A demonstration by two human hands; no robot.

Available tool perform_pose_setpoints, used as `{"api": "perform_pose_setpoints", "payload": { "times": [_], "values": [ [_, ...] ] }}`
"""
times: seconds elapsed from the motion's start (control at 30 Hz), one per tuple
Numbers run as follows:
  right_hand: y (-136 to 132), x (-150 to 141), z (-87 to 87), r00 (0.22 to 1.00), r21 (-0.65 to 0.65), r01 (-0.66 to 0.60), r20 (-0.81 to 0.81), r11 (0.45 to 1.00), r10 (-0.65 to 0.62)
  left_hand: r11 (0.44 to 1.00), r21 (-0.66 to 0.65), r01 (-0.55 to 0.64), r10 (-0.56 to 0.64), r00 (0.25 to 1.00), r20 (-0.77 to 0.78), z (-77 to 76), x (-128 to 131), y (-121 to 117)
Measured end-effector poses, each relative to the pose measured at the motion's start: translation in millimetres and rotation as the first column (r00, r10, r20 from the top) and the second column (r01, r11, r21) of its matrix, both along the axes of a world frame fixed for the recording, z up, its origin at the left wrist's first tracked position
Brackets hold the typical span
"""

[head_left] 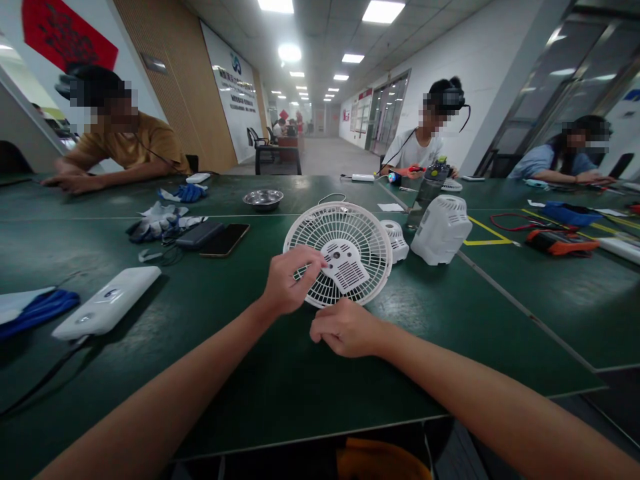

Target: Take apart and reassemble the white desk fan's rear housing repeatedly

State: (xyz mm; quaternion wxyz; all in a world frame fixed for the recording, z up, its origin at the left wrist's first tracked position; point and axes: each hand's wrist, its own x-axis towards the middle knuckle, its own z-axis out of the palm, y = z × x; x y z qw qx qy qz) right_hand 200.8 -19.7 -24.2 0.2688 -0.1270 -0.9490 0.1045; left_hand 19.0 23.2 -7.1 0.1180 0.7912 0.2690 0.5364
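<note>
A round white fan grille (350, 237) stands tilted on the green table (280, 380), in the middle of the view. My left hand (289, 283) grips its left rim with fingers curled through the slats. At the grille's lower edge my right hand (345, 328) is closed in a loose fist and touches the rim. Behind the grille lie a small white round fan part (397, 239) and a white fan housing (442, 229).
A white power bank (107, 301) and blue cloth (37, 310) lie at left. Two phones (213, 238), gloves (160, 220) and a steel bowl (263, 198) sit farther back. A bottle (430, 187) and orange tool (563, 241) are at right. Three other people sit around the table.
</note>
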Motion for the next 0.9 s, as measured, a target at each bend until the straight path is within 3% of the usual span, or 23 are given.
{"api": "perform_pose_setpoints", "payload": {
  "times": [0.07, 0.13, 0.2, 0.57, 0.9],
  "values": [
    [2, -1, -4.0, 1.0, 0.002, 0.028, -0.005, 1.0, -0.028, 0.932, -0.225, 0.284, -0.301, 0.953, -0.043, 5.0, 12, -20],
    [5, 0, -7.4, 0.997, 0.01, 0.062, -0.036, 0.998, -0.062, 0.854, -0.349, 0.387, -0.436, 0.897, -0.071, 6.9, 21, -32],
    [6, 2, -8.9, 0.994, 0.008, 0.077, -0.074, 0.997, -0.076, 0.84, -0.388, 0.379, -0.44, 0.894, -0.079, 6.5, 24, -37],
    [10, 6, 1.4, 0.948, -0.078, 0.078, -0.304, 0.994, -0.098, 0.887, -0.398, 0.232, -0.3, 0.947, -0.116, -6.4, 18, -25],
    [5, 10, 7.9, 0.953, -0.29, 0.026, -0.282, 0.957, -0.111, 0.846, -0.487, 0.218, -0.266, 0.963, -0.031, -9.3, 16, -20]
  ]
}}
